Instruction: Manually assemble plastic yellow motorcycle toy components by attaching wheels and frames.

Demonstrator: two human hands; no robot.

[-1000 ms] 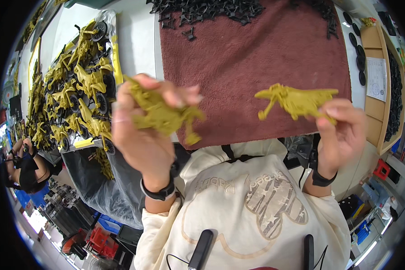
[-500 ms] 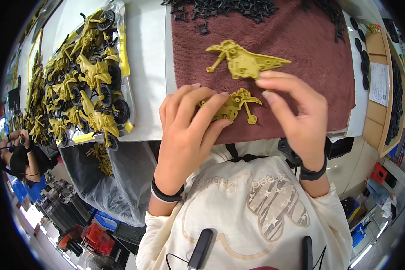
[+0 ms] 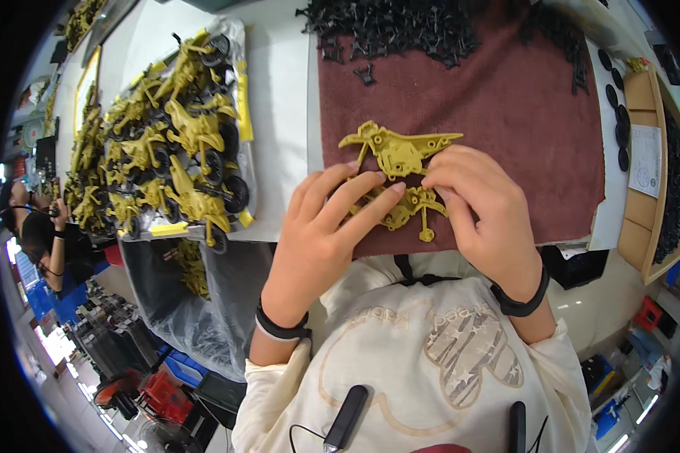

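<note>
Two olive-yellow plastic halves of a toy motorcycle body lie close together, inner sides up, over the maroon cloth (image 3: 521, 174). The upper body half (image 3: 400, 155) points its tail to the right. My right hand (image 3: 483, 208) has thumb and fingers closed at its lower right edge. Beneath it, the lower body half (image 3: 400, 211) is partly covered by my left hand (image 3: 321, 226), whose fingers curl over it and hold it down. The left fingertips also reach the lower edge of the upper half.
Small black plastic parts (image 3: 400, 34) are heaped at the cloth's far edge. On the left, a tray (image 3: 243, 113) carries several yellow toy motorcycles with black wheels. A plastic-lined bin (image 3: 204, 325) stands below it. Black rings (image 3: 622, 136) and a cardboard box (image 3: 635, 226) are at right.
My right hand has brought the upper body half down and left, close to the lower one. My left fingers have stretched farther right. The whole view has shifted slightly.
</note>
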